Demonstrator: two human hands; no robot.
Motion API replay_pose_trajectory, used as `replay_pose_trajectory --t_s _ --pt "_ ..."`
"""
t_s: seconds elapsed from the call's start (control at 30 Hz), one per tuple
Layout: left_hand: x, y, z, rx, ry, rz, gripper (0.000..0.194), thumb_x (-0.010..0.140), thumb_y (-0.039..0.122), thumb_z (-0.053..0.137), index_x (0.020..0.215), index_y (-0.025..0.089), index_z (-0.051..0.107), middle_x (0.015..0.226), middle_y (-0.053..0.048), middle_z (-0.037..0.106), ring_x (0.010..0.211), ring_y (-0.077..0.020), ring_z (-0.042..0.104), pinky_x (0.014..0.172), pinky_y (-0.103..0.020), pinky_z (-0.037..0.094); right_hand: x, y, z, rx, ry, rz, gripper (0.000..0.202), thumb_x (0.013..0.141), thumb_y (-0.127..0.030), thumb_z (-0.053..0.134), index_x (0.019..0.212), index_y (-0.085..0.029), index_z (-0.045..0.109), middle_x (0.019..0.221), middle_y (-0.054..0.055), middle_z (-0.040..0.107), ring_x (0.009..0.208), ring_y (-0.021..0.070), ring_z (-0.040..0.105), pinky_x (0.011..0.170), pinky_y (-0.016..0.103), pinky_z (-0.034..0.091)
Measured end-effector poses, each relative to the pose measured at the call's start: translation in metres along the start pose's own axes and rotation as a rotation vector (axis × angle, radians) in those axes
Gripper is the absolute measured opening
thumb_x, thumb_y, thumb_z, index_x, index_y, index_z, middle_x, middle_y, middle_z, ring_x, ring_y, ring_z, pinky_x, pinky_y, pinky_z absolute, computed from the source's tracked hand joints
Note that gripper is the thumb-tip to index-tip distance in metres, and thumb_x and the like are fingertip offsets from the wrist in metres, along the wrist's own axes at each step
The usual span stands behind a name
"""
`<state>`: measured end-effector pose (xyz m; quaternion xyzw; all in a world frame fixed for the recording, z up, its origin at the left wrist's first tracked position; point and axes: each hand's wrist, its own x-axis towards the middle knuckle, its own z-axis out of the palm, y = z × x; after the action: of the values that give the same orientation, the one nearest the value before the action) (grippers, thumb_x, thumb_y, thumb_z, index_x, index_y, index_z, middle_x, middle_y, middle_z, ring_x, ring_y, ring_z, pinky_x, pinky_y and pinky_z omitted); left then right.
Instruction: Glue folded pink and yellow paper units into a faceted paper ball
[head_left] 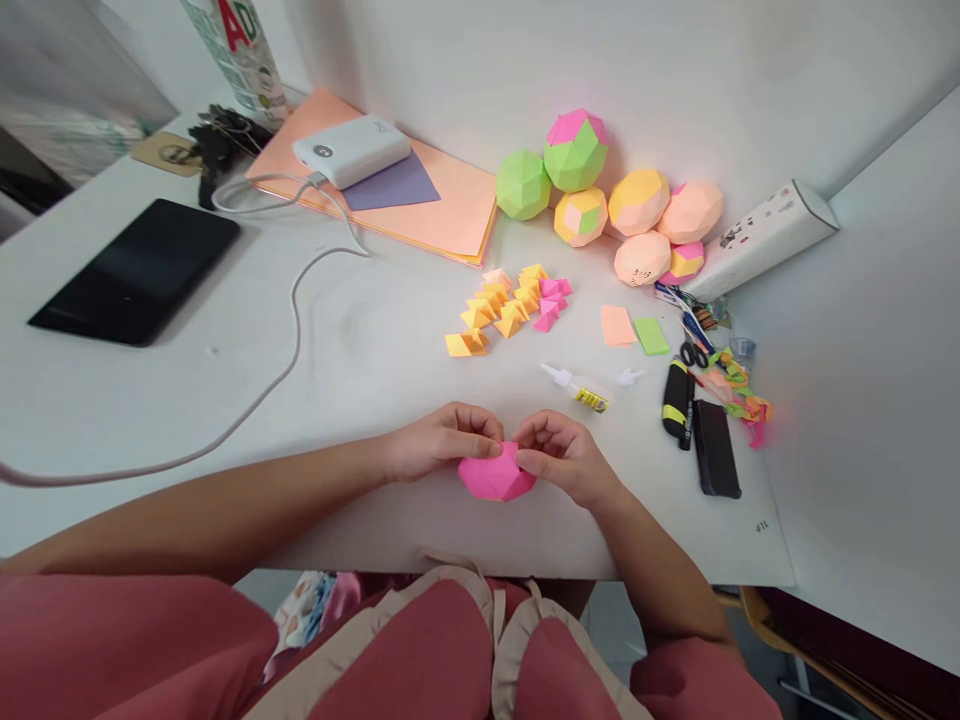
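Note:
Near the front edge of the white table, a pink folded-paper shape [496, 478] is held between both hands. My left hand [450, 442] pinches its upper left part, thumb on top and fingers curled behind. On its upper right part, my right hand [562, 455] closes thumb and fingers in the same way. Just beyond the hands lies a small glue tube [591, 399] with a white nozzle, and its white cap [628, 377] is beside it. Farther back are small folded yellow pieces [480, 308] and pink pieces [551, 305].
Several paper balls [576, 150] rest against the back wall. A power bank [352, 150] lies on orange paper [450, 200], its cable crossing the left side near a black tablet [139, 270]. At right are a marker [676, 398], scissors [694, 353] and a black phone-like object [716, 448].

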<state>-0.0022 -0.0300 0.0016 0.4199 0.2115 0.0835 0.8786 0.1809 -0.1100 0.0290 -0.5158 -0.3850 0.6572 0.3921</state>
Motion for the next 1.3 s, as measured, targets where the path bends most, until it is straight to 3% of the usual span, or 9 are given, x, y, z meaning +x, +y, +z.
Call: replay_pose_trajectory --t_s 0.17,0.3,0.5,0.67,0.77,0.87,0.97,1.07,1.3 --pt "0.001 0.002 0.001 0.016 0.062 -0.049 0.02 0.069 0.031 0.069 0.075 0.013 0.063 0.066 0.0 0.058 0.058 -0.0099 0.05 0.054 -0.021 0.037 0.001 0.001 0.002 0.023 0.046 0.0 0.019 0.066 -0.024 0.076 0.077 -0.018 0.061 0.062 -0.004 0.061 0.052 0.006 0.055 0.05 0.019 0.046" --pt "0.001 0.001 0.0 0.03 0.029 -0.051 0.019 0.067 0.028 0.071 0.073 0.012 0.064 0.067 0.0 0.06 0.061 -0.0108 0.052 0.058 -0.022 0.039 0.004 0.004 -0.001 -0.041 0.051 -0.049 0.014 0.074 -0.03 0.069 0.078 -0.018 0.061 0.065 -0.002 0.064 0.057 0.0089 0.059 0.055 0.023 0.049" --pt "0.003 -0.001 -0.003 -0.055 0.034 -0.024 0.017 0.065 0.023 0.073 0.062 0.012 0.06 0.061 0.002 0.056 0.056 -0.0089 0.048 0.055 -0.021 0.036 0.023 0.012 -0.01 -0.455 0.254 -0.379 0.01 0.083 -0.027 0.057 0.084 -0.019 0.062 0.088 0.005 0.066 0.082 0.0152 0.063 0.074 0.03 0.052" --pt "0.006 0.0 -0.006 -0.161 0.035 -0.026 0.018 0.063 0.025 0.074 0.064 0.012 0.061 0.061 0.0 0.058 0.056 -0.0104 0.051 0.056 -0.023 0.038 0.075 -0.006 -0.02 -0.967 0.446 -0.662 0.017 0.082 -0.019 0.05 0.097 -0.018 0.059 0.107 0.011 0.061 0.101 0.0211 0.057 0.088 0.038 0.048" --pt "0.006 0.0 -0.006 -0.193 0.052 -0.004 0.02 0.063 0.025 0.075 0.062 0.012 0.06 0.06 0.0 0.06 0.055 -0.0109 0.052 0.056 -0.024 0.038 0.112 -0.02 -0.026 -1.296 0.52 -0.541 0.022 0.08 -0.02 0.054 0.099 -0.013 0.061 0.105 0.015 0.06 0.106 0.0282 0.051 0.091 0.043 0.044" --pt "0.005 0.001 -0.005 -0.212 0.055 0.009 0.02 0.062 0.024 0.076 0.061 0.012 0.059 0.059 0.0 0.059 0.054 -0.0106 0.052 0.055 -0.024 0.038 0.134 -0.025 -0.027 -1.45 0.542 -0.432 0.014 0.079 -0.023 0.056 0.083 -0.013 0.065 0.094 0.016 0.059 0.099 0.03 0.05 0.086 0.044 0.045" --pt "0.003 0.002 -0.004 -0.222 0.051 0.013 0.021 0.062 0.023 0.076 0.061 0.012 0.058 0.059 0.0 0.059 0.054 -0.0107 0.052 0.055 -0.024 0.038 0.132 -0.025 -0.024 -1.383 0.551 -0.454 0.008 0.077 -0.021 0.058 0.073 -0.016 0.063 0.088 0.012 0.058 0.096 0.0279 0.05 0.084 0.042 0.045" --pt "0.003 0.003 -0.004 -0.215 0.06 0.032 0.02 0.062 0.024 0.075 0.061 0.013 0.059 0.059 0.0 0.058 0.055 -0.0107 0.051 0.055 -0.023 0.038 0.106 -0.024 -0.018 -1.092 0.464 -0.501 0.01 0.077 -0.02 0.057 0.067 -0.018 0.057 0.078 0.006 0.058 0.086 0.0214 0.053 0.078 0.036 0.046" --pt "0.003 0.004 -0.003 -0.137 0.019 0.06 0.017 0.063 0.023 0.073 0.063 0.013 0.06 0.067 -0.001 0.058 0.06 -0.012 0.051 0.057 -0.024 0.04 0.022 -0.005 -0.016 -0.15 0.168 -0.176 0.018 0.073 -0.036 0.067 0.073 -0.018 0.06 0.067 -0.001 0.061 0.058 0.0105 0.054 0.059 0.027 0.047"
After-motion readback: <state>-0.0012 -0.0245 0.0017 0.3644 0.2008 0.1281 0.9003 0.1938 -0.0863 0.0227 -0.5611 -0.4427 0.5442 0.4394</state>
